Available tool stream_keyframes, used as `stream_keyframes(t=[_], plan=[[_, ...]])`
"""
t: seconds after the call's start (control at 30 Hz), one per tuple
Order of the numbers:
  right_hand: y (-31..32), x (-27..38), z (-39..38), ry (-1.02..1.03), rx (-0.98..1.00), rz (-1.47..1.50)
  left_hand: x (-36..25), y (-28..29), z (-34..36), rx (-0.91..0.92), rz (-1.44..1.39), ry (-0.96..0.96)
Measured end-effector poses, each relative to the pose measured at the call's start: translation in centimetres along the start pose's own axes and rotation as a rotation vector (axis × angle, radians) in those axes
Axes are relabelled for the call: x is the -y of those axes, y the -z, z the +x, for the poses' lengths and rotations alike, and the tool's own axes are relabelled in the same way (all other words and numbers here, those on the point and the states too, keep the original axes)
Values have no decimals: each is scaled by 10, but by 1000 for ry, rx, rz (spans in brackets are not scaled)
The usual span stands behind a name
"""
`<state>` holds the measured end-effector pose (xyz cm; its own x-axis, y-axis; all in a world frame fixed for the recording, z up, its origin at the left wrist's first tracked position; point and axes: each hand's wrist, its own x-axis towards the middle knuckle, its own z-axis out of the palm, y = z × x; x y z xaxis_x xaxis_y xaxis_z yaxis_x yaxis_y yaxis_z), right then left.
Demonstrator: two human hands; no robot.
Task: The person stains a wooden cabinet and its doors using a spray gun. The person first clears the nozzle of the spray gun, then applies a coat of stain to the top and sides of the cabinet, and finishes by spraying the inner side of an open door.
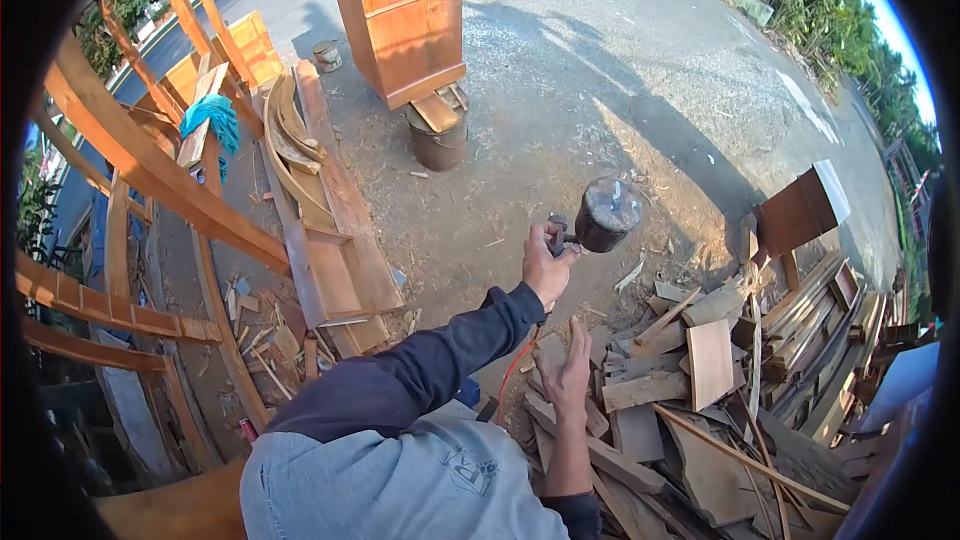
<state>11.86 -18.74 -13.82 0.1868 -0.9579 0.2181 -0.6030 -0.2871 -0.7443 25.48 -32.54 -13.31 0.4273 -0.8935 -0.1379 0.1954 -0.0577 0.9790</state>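
Observation:
My left hand [548, 262], at the end of a dark-sleeved arm stretched forward, is wrapped round the grip of what looks like a spray gun [562, 232]. A round dark cup [607, 216] with pale marks on its top sits at the gun's far end. From below the wrist an orange hose [513, 372] runs back toward my body. My right hand [568, 370] is held up, close behind and below the left one, with fingers stretched out and nothing in it. Ahead, a reddish-brown wooden cabinet [410, 35] rests on a rusty bucket [438, 145].
Wood offcuts [645, 390] lie heaped at the right, beside a brown wooden box [795, 215]. On the left stands an orange-brown timber frame [165, 165] with a teal cloth [212, 122]. Long boards and curved pieces [345, 230] lie nearby. A small can [327, 56] is behind.

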Motion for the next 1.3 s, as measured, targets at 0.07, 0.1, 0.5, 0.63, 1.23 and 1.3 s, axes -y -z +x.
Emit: stream_keyframes(t=[0.07,0.1,0.5,0.63,1.23,1.3], plan=[[-46,-8,70,71,-39,86,12,-7,33,-144,152,-175],[-64,-10,103,102,-85,154,11,-10,47,-149,147,-182],[-178,3,322,230,137,681,-57,36,212,-423,328,-240],[-177,6,414,191,185,649,-88,50,268,-193,277,-145],[-246,67,787,219,33,646,-14,246,401,-503,-91,270],[-268,80,825,242,47,622,-30,260,443,-479,-108,160]])
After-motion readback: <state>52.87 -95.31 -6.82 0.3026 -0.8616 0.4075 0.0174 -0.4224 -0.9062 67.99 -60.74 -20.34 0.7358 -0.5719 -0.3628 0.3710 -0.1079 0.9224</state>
